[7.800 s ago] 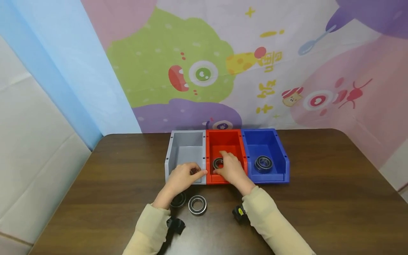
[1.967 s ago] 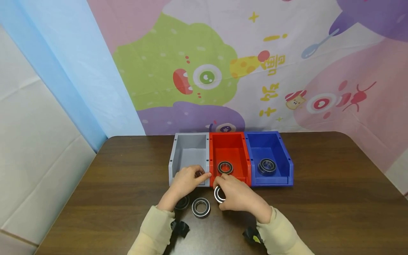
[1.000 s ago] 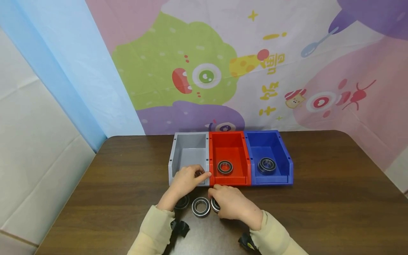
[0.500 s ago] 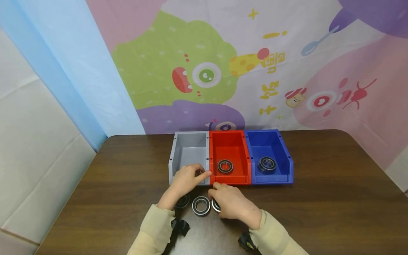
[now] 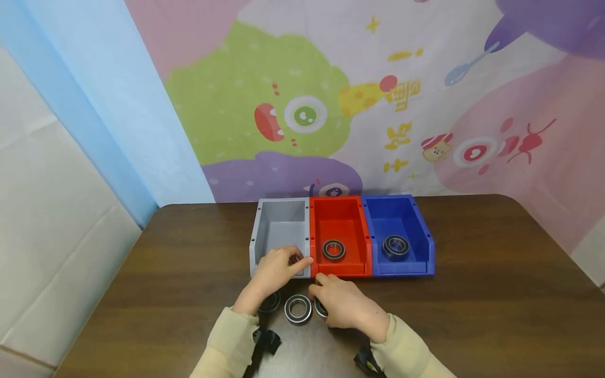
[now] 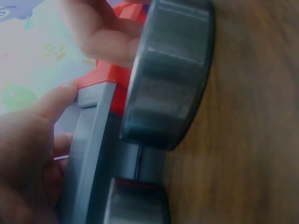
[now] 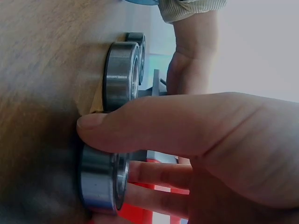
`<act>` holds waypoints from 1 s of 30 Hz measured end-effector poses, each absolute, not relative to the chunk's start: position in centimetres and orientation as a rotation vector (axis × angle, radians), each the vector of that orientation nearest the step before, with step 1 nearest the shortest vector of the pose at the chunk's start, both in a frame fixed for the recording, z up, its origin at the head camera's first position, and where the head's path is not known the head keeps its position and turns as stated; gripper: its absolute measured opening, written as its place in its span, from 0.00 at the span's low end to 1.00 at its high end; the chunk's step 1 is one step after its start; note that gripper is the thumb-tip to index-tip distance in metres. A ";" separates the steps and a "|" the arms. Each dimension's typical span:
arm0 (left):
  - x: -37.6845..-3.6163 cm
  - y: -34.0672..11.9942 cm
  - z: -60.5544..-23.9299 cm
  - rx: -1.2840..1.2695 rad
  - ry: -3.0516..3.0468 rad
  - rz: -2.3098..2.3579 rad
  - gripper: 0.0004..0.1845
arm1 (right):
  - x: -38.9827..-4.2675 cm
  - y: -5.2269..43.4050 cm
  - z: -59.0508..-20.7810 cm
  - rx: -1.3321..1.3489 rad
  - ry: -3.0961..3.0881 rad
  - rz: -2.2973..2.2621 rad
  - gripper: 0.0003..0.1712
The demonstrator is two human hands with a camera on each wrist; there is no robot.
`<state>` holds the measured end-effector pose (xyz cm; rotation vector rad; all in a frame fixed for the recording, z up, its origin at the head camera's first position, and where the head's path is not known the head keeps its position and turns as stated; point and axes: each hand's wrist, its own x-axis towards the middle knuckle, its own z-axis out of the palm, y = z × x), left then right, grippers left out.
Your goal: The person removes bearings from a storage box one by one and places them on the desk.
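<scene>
My left hand (image 5: 276,270) grips the front edge of the grey bin (image 5: 283,210). Its thumb lies near the seam with the red bin (image 5: 336,210), and its other fingers curl behind the grey wall. On the table, my right hand (image 5: 347,302) holds a steel ball bearing (image 7: 100,182), thumb on one side and fingers on the other; the hand covers much of it. Left of that lies another bearing (image 5: 298,310). A third bearing (image 5: 270,303) is partly hidden by the left wrist.
One bearing (image 5: 333,250) lies flat inside the red bin. The blue bin (image 5: 392,210) holds bearings (image 5: 395,247) that look stacked. All three bins stand side by side on the brown table (image 5: 472,294), before a printed cloth (image 5: 378,136).
My right hand has moved from the red bin to the table before it, lowering a tilted bearing beside the middle one. Over the last second it barely moves. The left hand stays put.
</scene>
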<state>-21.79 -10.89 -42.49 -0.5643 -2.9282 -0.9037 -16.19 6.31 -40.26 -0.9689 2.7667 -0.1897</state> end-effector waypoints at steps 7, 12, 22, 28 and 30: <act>-21.7 -10.9 -42.6 -0.560 -2.927 -0.921 0.19 | -16.2 6.5 -40.4 -0.995 2.769 -0.209 0.24; -21.7 -10.9 -42.5 -0.567 -2.924 -0.915 0.19 | -16.3 6.6 -40.4 -1.011 2.772 -0.229 0.24; -21.7 -10.9 -42.7 -0.585 -2.915 -0.910 0.18 | -17.0 7.2 -40.1 -0.938 2.725 -0.465 0.21; -21.7 -10.9 -42.7 -0.581 -2.915 -0.874 0.17 | -17.7 7.7 -39.5 -0.834 2.819 -0.678 0.14; -21.8 -10.9 -42.7 -0.579 -2.915 -0.872 0.18 | -18.1 8.1 -39.3 -0.771 2.869 -0.743 0.12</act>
